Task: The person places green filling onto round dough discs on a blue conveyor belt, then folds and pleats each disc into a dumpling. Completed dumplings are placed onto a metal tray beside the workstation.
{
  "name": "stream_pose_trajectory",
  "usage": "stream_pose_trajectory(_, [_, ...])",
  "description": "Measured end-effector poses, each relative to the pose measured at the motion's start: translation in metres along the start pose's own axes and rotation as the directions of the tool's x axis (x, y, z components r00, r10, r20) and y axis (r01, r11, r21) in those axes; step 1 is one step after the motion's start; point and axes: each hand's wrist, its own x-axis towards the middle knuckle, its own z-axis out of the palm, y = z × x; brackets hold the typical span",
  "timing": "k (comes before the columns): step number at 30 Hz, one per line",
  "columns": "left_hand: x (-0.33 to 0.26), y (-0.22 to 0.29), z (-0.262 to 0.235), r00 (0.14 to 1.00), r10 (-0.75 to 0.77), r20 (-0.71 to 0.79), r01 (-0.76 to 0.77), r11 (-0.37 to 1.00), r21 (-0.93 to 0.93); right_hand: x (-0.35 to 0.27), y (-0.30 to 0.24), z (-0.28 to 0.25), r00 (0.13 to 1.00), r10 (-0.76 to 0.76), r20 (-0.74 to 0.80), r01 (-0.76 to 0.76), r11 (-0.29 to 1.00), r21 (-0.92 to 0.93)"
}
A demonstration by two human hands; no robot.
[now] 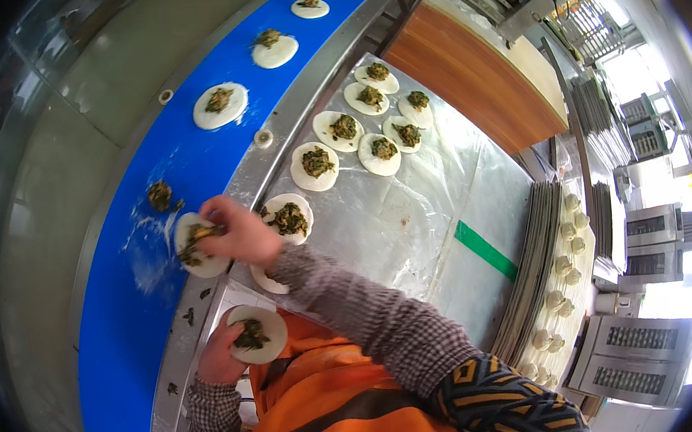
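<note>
My left hand (220, 360), low in front of the orange apron, holds a round dough wrapper (272, 347) with a small heap of dark green chopped filling on it. My right hand (241, 235) reaches across to the blue conveyor belt (118, 343). Its fingers are pinched over another filled dough wrapper (194, 266) at the belt's near edge, on some of the chopped filling (188, 250). A loose clump of filling (160, 195) lies on the floury belt just beyond. Partly behind my right wrist sits a filled wrapper (290, 217) on the steel table.
More filled wrappers (221, 105) lie farther up the belt. Several others (315, 167) rest on the plastic-covered steel table (381, 238), which has a green strip (485, 249). A wooden box side (465, 74) borders the far end. Stacked boards (531, 257) with shaped dough pieces (563, 266) stand right.
</note>
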Motion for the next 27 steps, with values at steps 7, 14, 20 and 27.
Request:
stream_pose_trajectory(7, [0.120,0.037,0.063,0.903,-0.303,0.305,0.430,0.625,-0.652,-0.090,-0.011,-0.190,0.931,0.197,-0.308,-0.206,0.978,0.004])
stream_pose_trajectory(14, [0.224,0.058,0.103,0.915,-0.187,0.357,0.022,0.908,0.419,-0.110,-0.001,-0.229,0.885,-0.060,-0.462,-0.283,0.719,-0.635])
stream_pose_trajectory(20, [0.202,0.074,0.118,0.932,0.333,0.143,-0.329,0.613,0.718,-0.118,-0.032,-0.208,0.900,-0.277,-0.337,-0.110,0.604,-0.790])
stream_pose_trajectory(27, [0.189,0.094,-0.063,0.653,0.443,-0.615,0.024,0.799,0.601,-0.074,-0.078,-0.214,0.849,-0.422,-0.318,0.015,0.621,-0.783])
